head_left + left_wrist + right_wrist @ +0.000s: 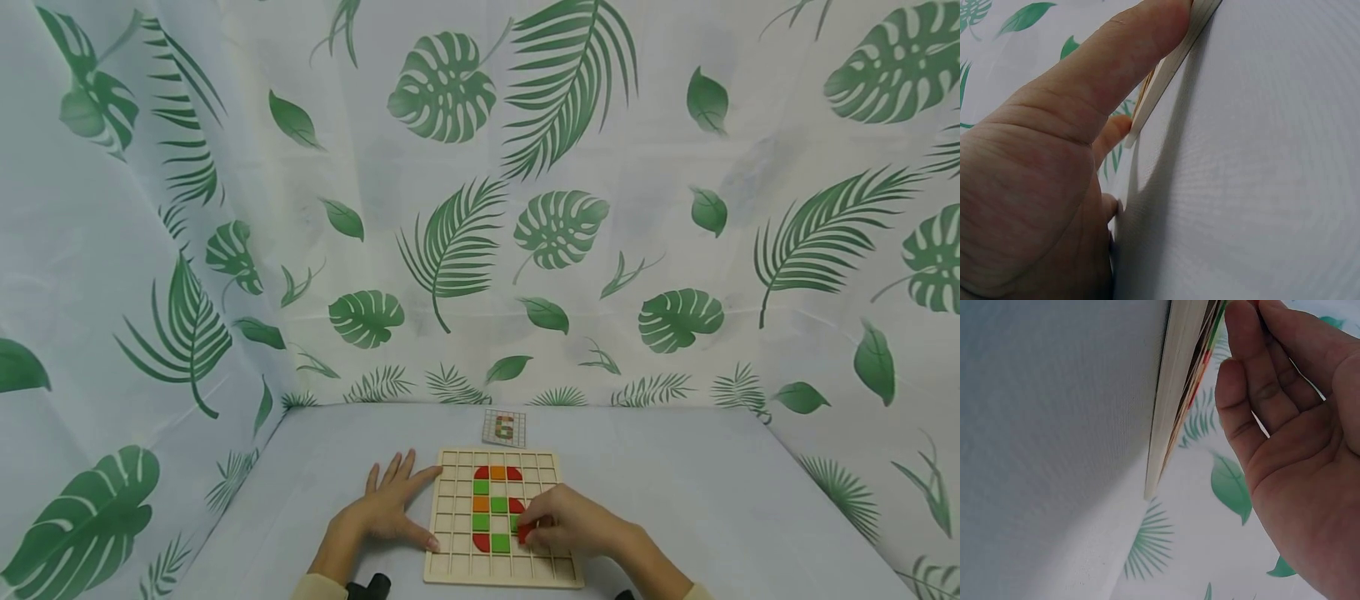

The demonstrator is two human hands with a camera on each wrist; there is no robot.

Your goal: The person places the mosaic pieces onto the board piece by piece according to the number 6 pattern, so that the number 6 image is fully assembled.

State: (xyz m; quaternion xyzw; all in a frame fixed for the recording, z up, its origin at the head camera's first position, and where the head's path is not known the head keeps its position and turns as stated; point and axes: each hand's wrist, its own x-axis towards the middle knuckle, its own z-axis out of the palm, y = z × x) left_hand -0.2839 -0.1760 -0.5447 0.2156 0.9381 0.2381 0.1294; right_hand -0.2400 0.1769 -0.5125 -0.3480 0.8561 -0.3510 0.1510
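A square wooden grid board (455, 571) lies on the table, with red, orange and green tiles set in some cells. Together the tiles form a figure like a 6. My right hand (573, 523) pinches a red tile (526, 533) at the figure's lower right corner; in the right wrist view the fingertips meet near the upper edge. My left hand (386, 506) is spread at the board's left side, thumb and a finger touching its edge. The left wrist view shows the thumb (1116, 59) against the board's rim (1163, 81).
Behind the board lies a small pattern card (505, 427) showing a coloured 6 on a grid. A pale cloth covers the table (660, 467). White curtains with green leaves (480, 350) stand behind and at both sides.
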